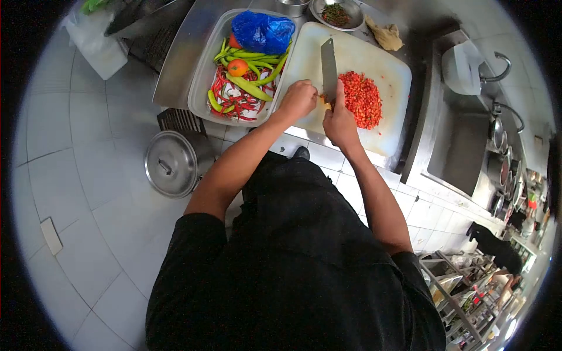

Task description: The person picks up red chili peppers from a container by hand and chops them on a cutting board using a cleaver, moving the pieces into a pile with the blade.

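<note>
The cleaver [329,67] is over the cutting board [395,76], just left of a heap of chopped red chilli [360,100]. Its long axis runs away from the person, the far end of the blade leaning slightly left and the handle pointing back toward the body; a broad face shows from above, though which side carries the cutting edge is too unclear to tell. The right hand [341,124] grasps the handle, a finger stretched forward along the blade. The left hand [300,98], just beside the blade's near end, has its fingers curled in; whether they pinch anything cannot be told. Chopping seems to be the step in hand, well advanced for this heap; any further cut would call for a firm grip on the handle and the left fingertips kept back from the blade. Left of the board, a plastic tub [196,88] holds red chillies [234,99], long green peppers [249,88], a tomato [237,68] and a blue bag [263,32]. Beyond the board, a crumpled cloth [384,35] lies on the metal desk [172,70]; a sink [459,146] stands to the right.
</note>
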Demonstrator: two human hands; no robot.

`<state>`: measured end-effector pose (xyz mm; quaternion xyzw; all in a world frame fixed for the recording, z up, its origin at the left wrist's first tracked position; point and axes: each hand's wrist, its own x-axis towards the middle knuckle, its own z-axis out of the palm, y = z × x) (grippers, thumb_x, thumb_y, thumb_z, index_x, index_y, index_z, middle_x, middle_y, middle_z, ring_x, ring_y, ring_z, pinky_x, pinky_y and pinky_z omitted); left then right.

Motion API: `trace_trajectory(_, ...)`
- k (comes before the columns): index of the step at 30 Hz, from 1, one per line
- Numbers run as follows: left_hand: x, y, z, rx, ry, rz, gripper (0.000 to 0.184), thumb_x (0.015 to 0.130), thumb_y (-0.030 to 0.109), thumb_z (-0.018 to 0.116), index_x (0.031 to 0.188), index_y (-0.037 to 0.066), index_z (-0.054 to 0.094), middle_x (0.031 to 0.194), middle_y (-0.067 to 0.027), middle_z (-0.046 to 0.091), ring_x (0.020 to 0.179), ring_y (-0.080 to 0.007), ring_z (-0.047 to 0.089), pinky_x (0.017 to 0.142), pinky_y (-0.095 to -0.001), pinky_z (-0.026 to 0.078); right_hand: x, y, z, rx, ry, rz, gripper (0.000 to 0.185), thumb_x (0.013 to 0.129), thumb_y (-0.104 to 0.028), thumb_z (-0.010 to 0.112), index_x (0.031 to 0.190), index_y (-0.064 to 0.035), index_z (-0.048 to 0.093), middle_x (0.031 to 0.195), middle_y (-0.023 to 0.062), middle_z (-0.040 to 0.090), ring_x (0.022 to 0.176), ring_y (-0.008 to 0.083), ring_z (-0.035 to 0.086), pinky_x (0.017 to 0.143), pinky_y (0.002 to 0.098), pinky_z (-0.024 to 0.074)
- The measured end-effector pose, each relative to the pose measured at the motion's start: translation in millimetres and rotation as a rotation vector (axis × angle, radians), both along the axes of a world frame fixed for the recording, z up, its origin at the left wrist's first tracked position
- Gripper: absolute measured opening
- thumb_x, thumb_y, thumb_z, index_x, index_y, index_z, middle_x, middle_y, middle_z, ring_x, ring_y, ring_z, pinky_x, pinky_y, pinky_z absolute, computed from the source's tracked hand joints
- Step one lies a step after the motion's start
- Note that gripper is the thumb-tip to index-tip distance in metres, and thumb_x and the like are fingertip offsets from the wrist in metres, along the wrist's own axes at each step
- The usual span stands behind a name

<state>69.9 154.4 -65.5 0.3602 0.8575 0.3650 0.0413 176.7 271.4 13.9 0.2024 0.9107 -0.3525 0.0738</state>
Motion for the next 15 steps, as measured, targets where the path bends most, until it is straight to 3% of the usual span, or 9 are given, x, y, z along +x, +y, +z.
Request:
trace_trajectory(6,0.4,-1.2,-1.8,-0.016,0.022,0.037,0.009,0.076,0.004,0.064,0.076,0.001,0.073,0.082,-0.0195,0.065,0.082,-0.0383,0.065,0.078,-0.0482,0.052,3.1,-7.4,-25.3,-0.005,0.056,-0.074,0.084,0.09,-0.005,0.05,0.159,-0.0119,0.004,0.101,0.0336,0.067,0.082,0.0499,0.067,0.076,0.0562,0.0519)
trace_trajectory(7,3.9,-0.3,1.2,-0.034,0.028,0.037,0.009,0.075,0.004,0.063,0.074,0.001,0.072,0.083,-0.0205,0.065,0.081,-0.0393,0.065,0.078,-0.0489,0.053,5.1,-6.1,-31.1,0.036,0.208,-0.047,0.084,0.089,-0.003,0.049,0.159,-0.0109,0.004,0.088,0.0327,0.068,0.073,0.0486,0.066,0.07,0.0566,0.0516)
trace_trajectory(11,0.7,11.4,35.3,0.108,-0.088,0.244,0.009,0.076,0.004,0.064,0.075,0.001,0.072,0.082,-0.0207,0.066,0.082,-0.0399,0.066,0.077,-0.0484,0.053,5.6,-6.8,-27.7,-0.009,0.142,-0.082,0.083,0.088,-0.004,0.049,0.16,-0.0108,0.006,0.074,0.0326,0.065,0.064,0.0488,0.064,0.064,0.057,0.0506)
trace_trajectory(15,-53.9,57.3,77.3,0.169,0.065,0.266,0.008,0.076,0.007,0.066,0.077,0.002,0.072,0.085,-0.02,0.067,0.083,-0.0389,0.067,0.075,-0.0475,0.053,6.8,-11.1,-32.5,0.04,0.159,-0.128,0.089,0.083,0.0,0.048,0.161,-0.0162,0.009,0.07,0.0294,0.065,0.063,0.0456,0.065,0.061,0.056,0.0502)
